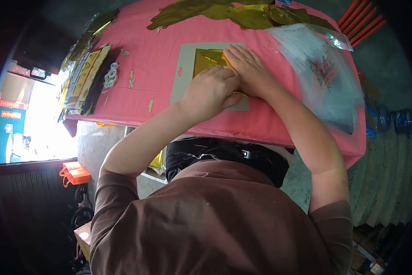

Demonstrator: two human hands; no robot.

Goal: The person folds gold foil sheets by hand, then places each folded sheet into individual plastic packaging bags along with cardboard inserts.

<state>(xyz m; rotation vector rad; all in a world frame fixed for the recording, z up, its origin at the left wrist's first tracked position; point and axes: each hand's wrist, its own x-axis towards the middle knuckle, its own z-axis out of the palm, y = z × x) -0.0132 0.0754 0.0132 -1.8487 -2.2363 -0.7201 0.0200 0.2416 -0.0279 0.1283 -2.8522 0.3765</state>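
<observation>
A shiny gold foil sheet (207,60) lies creased on a grey cardboard backing (180,89) with a small hang hole. My left hand (212,89) is closed, its fingers curled and thumb bent at the foil's lower edge; the exact grip is partly hidden. Flat across the foil's right side rests my right hand (248,68), fingers stretched out and pointing up and left. The two hands touch over the foil and cover much of it.
Clear plastic bags (325,78) are fanned out on the right of the pink-covered table (146,59). Gold foil pieces (206,11) lie along the far edge. Stacked printed packs (84,80) and a white coil (110,75) sit at left, near small cardboard scraps (131,82).
</observation>
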